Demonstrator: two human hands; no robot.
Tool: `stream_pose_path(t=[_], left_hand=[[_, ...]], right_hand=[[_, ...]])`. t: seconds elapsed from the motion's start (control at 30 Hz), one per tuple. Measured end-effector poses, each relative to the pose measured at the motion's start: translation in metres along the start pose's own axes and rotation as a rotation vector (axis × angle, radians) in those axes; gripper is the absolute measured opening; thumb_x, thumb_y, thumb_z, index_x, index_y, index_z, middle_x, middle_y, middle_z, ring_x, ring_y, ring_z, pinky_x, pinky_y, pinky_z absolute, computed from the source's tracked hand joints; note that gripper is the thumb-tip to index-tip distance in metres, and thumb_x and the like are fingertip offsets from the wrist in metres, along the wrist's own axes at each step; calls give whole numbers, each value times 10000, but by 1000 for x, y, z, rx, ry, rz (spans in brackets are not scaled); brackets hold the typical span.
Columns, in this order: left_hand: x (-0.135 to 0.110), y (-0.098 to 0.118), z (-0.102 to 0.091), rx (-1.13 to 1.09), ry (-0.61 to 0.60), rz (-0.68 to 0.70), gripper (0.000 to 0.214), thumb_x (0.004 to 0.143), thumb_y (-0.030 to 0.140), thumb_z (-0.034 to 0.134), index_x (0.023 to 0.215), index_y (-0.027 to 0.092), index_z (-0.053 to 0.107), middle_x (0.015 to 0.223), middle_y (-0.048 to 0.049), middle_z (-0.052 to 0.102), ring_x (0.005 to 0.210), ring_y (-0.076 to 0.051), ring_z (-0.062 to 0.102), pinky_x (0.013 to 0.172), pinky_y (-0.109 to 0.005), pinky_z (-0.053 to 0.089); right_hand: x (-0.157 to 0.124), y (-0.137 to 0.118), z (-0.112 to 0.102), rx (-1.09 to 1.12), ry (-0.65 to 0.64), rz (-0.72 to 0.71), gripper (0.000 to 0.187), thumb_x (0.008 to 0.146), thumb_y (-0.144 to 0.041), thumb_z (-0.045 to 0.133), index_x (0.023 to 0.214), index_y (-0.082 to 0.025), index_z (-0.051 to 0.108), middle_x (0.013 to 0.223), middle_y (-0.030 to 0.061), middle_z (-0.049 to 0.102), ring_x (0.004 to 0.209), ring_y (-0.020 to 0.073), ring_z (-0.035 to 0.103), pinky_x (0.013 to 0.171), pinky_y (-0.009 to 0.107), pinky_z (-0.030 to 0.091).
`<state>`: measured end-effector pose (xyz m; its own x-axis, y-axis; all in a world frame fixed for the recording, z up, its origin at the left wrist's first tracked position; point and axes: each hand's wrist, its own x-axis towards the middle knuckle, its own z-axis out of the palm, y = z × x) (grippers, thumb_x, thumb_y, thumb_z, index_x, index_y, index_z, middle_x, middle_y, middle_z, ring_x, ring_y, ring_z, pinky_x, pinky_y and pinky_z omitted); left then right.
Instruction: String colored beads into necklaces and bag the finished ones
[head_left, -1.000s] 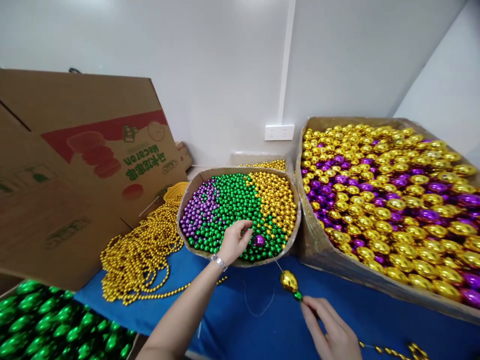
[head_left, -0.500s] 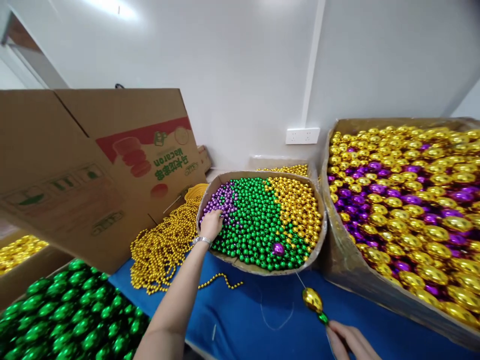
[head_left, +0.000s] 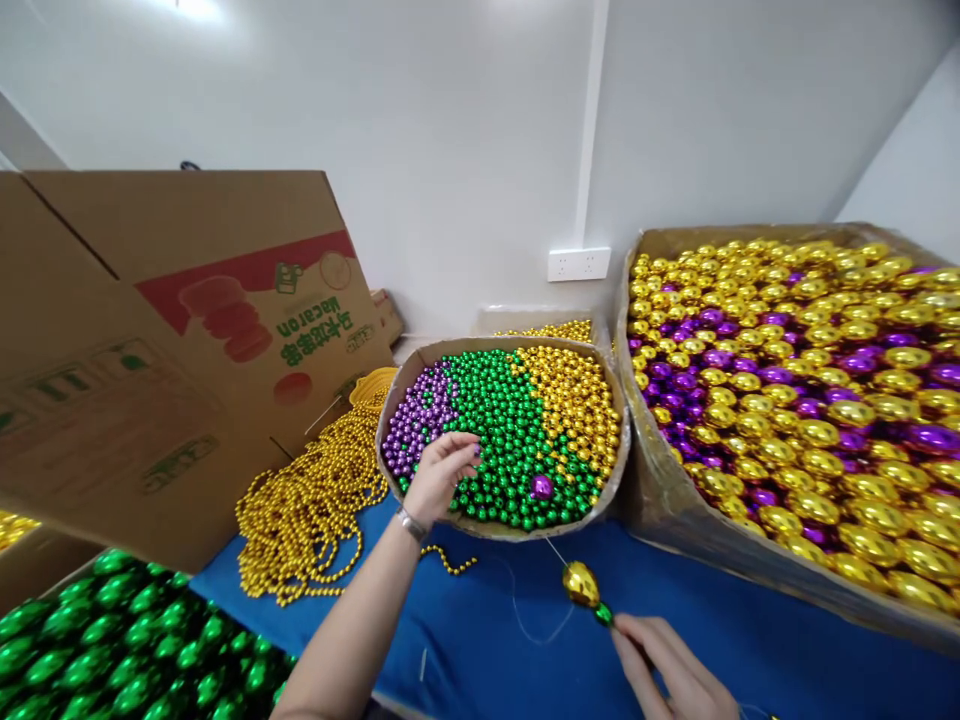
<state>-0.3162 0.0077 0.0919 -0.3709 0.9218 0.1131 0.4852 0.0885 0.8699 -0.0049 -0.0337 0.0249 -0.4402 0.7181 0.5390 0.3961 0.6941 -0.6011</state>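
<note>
My left hand [head_left: 442,478] hovers over the front of a box of round beads [head_left: 616,470], thumb and finger pinched on a small purple bead [head_left: 475,452]. Purple beads lie at the left in that box, green in the middle, gold at the right, and one larger purple bead [head_left: 541,487] rests on the green ones. At the lower right my right hand [head_left: 660,655] is closed on a beaded string by its small green bead [head_left: 603,613]. A larger gold bead [head_left: 580,583] is threaded just beyond, and a thin, stiff-looking end [head_left: 556,550] sticks out toward the box.
A tall box of big gold and purple beads [head_left: 810,420] stands at the right. Gold bead chains [head_left: 307,520] are heaped on the blue cloth [head_left: 480,660], beside a leaning carton [head_left: 247,330]. Large green beads [head_left: 127,640] fill the lower left. Clear thread [head_left: 525,625] loops on the cloth.
My left hand has lifted from the purple beads and moved right, a purple bead now in its pinch. My right hand keeps its hold on the beaded string. The whole view has shifted slightly.
</note>
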Motion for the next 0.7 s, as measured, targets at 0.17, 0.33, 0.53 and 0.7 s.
stream_pose_path(t=[0.17,0.33,0.53,0.7], left_hand=[[-46,27,41,-910,-260,-234,208,741,253,681,914,145,639,810,-39,611,695,-119,602,587,-208,462],[-58,32,55,-994,-310,-300,194,717,214,711,888,135,667,766,-42,624,681,-113,592,581,-203,454],[-61,33,55,-892,-314,-246,213,721,245,713,899,135,676,779,-45,632,676,-105,579,583,-199,443],[-66,35,52,-663,-273,-109,216,742,281,692,906,142,677,730,-25,631,650,-91,550,604,-196,440]], right_hand=[[9,-12,0,23,17,32,188,919,-305,439,963,-211,596,787,28,640,687,130,648,640,194,518],[9,-14,-5,-3,40,37,197,919,-307,435,946,-208,604,773,32,634,673,137,640,619,209,510],[7,-12,-6,-23,25,33,205,927,-295,418,954,-209,602,773,33,634,672,134,637,619,210,505],[2,-6,-2,-49,24,-13,196,927,-266,415,985,-209,594,776,34,635,670,138,640,618,221,505]])
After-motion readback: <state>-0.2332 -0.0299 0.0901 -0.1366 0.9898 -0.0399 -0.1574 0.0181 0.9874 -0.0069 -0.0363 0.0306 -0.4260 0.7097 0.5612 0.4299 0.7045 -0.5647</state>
